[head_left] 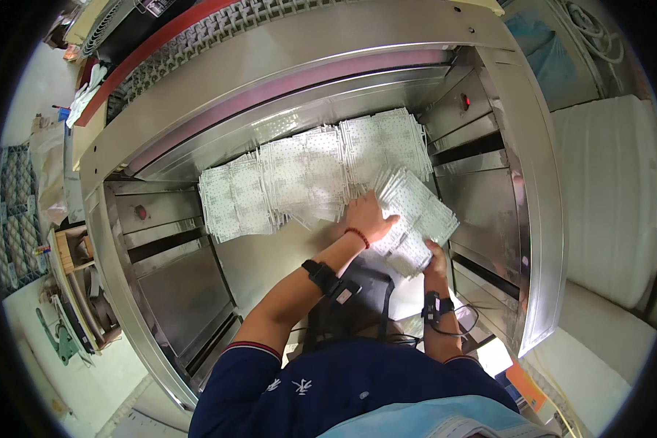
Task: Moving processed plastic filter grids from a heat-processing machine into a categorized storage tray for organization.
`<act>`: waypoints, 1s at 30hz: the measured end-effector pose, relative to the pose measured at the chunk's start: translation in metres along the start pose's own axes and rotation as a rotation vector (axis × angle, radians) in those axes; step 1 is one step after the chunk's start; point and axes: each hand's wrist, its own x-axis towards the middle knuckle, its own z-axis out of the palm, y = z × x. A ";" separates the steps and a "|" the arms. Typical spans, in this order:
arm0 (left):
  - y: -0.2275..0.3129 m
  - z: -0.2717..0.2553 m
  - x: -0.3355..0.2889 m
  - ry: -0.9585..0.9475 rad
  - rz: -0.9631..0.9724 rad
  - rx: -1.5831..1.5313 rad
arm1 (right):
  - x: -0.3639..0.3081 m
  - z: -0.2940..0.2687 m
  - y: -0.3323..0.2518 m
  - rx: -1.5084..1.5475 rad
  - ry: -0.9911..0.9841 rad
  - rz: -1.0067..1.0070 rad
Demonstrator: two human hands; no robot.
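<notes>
At the bottom of the frame, nearest, is the dark blue shirt of smooth cloth, and from its sleeves the two forearms go upward, each with a black wrist strap; on the left wrist there is also a red beaded bracelet. The right hand, right of centre, is clamped on the lower right edge of a loose pile of panels, with the thumb above; its other fingers are mostly hidden. The left hand lies at the left side of this pile, the thumb spread apart, but I cannot tell if its fingers grip. The pile is at the centre right, slanted and fanned out: thin, flat, whitish rectangles with small grey marks in regular rows, and uneven edges. Beyond it, three more stacks of similar panels stand side by side across the upper middle, their borders ragged like layered cards. Around them is a metal cabinet with brushed, shiny walls and dark slots. Farthest, at the upper left, a chain of small metal links runs along a curved-looking red rail.
</notes>
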 end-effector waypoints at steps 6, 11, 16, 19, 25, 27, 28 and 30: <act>-0.038 0.050 -0.041 0.103 -0.054 -0.181 | -0.066 -0.075 0.011 -0.087 0.015 0.085; -0.073 0.087 -0.069 -0.443 -0.148 -1.157 | -0.117 -0.053 0.021 -0.186 0.010 0.196; -0.057 0.063 -0.105 -0.239 0.043 -1.046 | -0.127 -0.034 0.020 -0.242 -0.131 -0.117; -0.067 0.048 -0.110 -0.153 0.241 -1.030 | -0.121 0.000 -0.013 -0.433 -0.321 -0.086; -0.114 0.087 -0.142 0.089 0.387 -0.951 | -0.106 -0.006 0.006 -0.859 -0.422 -0.393; -0.103 0.082 -0.148 0.090 0.390 -0.861 | -0.111 -0.003 0.001 -0.921 -0.376 -0.397; -0.102 0.080 -0.151 0.106 0.395 -0.773 | -0.114 -0.003 0.002 -0.989 -0.343 -0.403; -0.109 0.083 -0.155 0.031 0.380 -0.820 | -0.115 -0.016 0.013 -0.986 -0.368 -0.462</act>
